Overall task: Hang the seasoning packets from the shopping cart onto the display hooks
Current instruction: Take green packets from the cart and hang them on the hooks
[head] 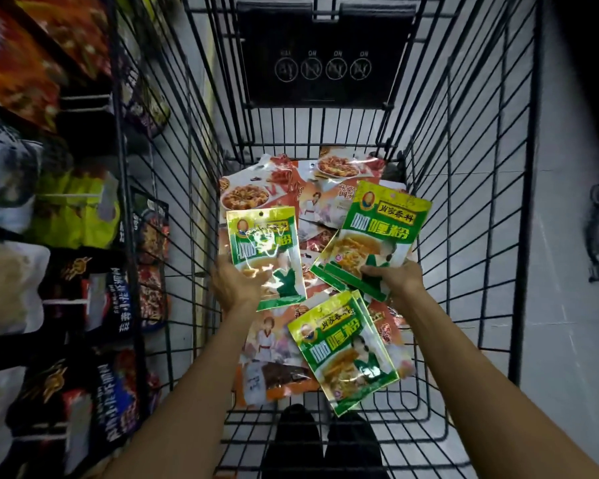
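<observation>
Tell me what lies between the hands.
Head view: between the left hand and right hand come the bottom corners of the left-held green packet and right-held green packets, above orange packets in the cart.

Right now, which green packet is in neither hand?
The nearest green packet, loose on the orange packets; the left hand and right hand hold the others.

— Access into the cart (325,133)?
— I reach in freely from above. Wire walls (464,202) close both sides, far end.
— Outside, left?
— Hanging packets (94,305) crowd just beside that wall.
</observation>
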Motion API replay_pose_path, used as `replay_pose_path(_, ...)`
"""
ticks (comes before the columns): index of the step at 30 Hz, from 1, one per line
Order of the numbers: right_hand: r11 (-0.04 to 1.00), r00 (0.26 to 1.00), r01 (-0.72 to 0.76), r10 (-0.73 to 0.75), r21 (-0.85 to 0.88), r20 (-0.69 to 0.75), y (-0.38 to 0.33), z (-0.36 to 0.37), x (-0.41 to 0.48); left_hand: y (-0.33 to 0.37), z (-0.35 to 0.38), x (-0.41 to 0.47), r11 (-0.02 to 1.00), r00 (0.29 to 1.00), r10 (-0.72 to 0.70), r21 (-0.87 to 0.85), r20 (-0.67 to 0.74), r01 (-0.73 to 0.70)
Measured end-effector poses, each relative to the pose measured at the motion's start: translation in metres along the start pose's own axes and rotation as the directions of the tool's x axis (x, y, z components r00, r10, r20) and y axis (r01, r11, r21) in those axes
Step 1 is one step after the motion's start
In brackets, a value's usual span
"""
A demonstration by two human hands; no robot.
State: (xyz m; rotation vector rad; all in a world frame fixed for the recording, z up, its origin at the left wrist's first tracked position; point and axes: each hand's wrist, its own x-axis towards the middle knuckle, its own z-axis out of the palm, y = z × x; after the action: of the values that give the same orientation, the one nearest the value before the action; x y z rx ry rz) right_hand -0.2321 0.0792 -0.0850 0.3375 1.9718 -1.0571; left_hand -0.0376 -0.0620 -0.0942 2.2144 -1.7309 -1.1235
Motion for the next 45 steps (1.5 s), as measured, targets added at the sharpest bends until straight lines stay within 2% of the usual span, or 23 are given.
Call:
replay_pose_path(3, 0.996, 0.995, 0.075, -0.077, 0.037, 0.060, -0.004, -0.004, -0.010, 0.005, -0.007, -0.002, 0.972, 0.992, -0.071, -0.217, 0.100, 0.092)
replay_pose_path(5, 0.988, 0.987, 0.155, -0.153, -0.024, 0.052, -0.008, -0.008, -0.016, 0.008, -0.011, -0.007, 0.934, 0.981, -0.067, -0.335, 0.182, 0.125)
replay_pose_path(7, 0.971, 0.978, 0.206, -0.201, -0.119, 0.053, -0.016, -0.013, -0.026, 0.011, -0.018, -0.013, 0.915, 0.971, -0.052, -0.379, 0.234, 0.141)
replay_pose_path(10, 0.969, 0.973, 0.218, -0.207, -0.112, 0.103, -0.033, -0.022, -0.048, 0.022, -0.037, -0.026, 0.899, 0.969, 0.016, -0.428, 0.248, 0.094)
replay_pose_path(13, 0.950, 0.949, 0.285, -0.260, -0.130, 0.180, -0.058, -0.032, -0.078, 0.041, -0.071, -0.044, 0.891, 0.983, 0.100, -0.454, 0.153, -0.020)
replay_pose_path(16, 0.936, 0.906, 0.348, -0.319, -0.061, 0.277, -0.091, -0.038, -0.117, 0.063, -0.121, -0.068, 0.839, 0.979, 0.197, -0.526, 0.060, -0.137)
replay_pose_path(18, 0.906, 0.859, 0.419, -0.377, -0.055, 0.345, -0.114, -0.037, -0.145, 0.073, -0.159, -0.088, 0.804, 0.966, 0.258, -0.551, -0.014, -0.223)
replay_pose_path(22, 0.823, 0.728, 0.567, -0.494, -0.012, 0.476, -0.154, -0.027, -0.203, 0.084, -0.243, -0.133, 0.719, 0.911, 0.329, -0.560, -0.249, -0.413)
replay_pose_path(26, 0.743, 0.533, 0.663, -0.556, 0.094, 0.637, -0.184, -0.008, -0.275, 0.078, -0.327, -0.193, 0.649, 0.817, 0.346, -0.512, -0.460, -0.563)
replay_pose_path(29, 0.687, 0.386, 0.710, -0.563, 0.156, 0.731, -0.201, 0.007, -0.339, 0.066, -0.391, -0.241, 0.636, 0.748, 0.327, -0.450, -0.578, -0.627)
replay_pose_path(32, 0.609, 0.210, 0.760, -0.561, 0.228, 0.800, -0.215, 0.021, -0.413, 0.052, -0.452, -0.288, 0.635, 0.662, 0.264, -0.390, -0.702, -0.667)
replay_pose_path(34, 0.553, 0.067, 0.777, -0.547, 0.300, 0.835, -0.220, 0.031, -0.466, 0.042, -0.493, -0.322, 0.625, 0.592, 0.194, -0.367, -0.782, -0.689)
replay_pose_path(38, 0.465, -0.156, 0.776, -0.512, 0.426, 0.844, -0.223, 0.049, -0.567, 0.016, -0.568, -0.391, 0.657, 0.449, 0.150, -0.251, -0.881, -0.711)
replay_pose_path(42, 0.478, -0.348, 0.702, -0.416, 0.528, 0.840, -0.209, 0.067, -0.659, -0.011, -0.623, -0.459, 0.714, 0.273, 0.108, -0.117, -0.956, -0.690)
replay_pose_path(44, 0.469, -0.464, 0.651, -0.377, 0.597, 0.802, -0.197, 0.071, -0.701, -0.026, -0.643, -0.491, 0.745, 0.213, 0.077, -0.085, -0.974, -0.662)
replay_pose_path(45, 0.467, -0.499, 0.630, -0.369, 0.621, 0.784, -0.190, 0.072, -0.720, -0.034, -0.652, -0.506, 0.751, 0.183, 0.048, -0.085, -0.982, -0.655)
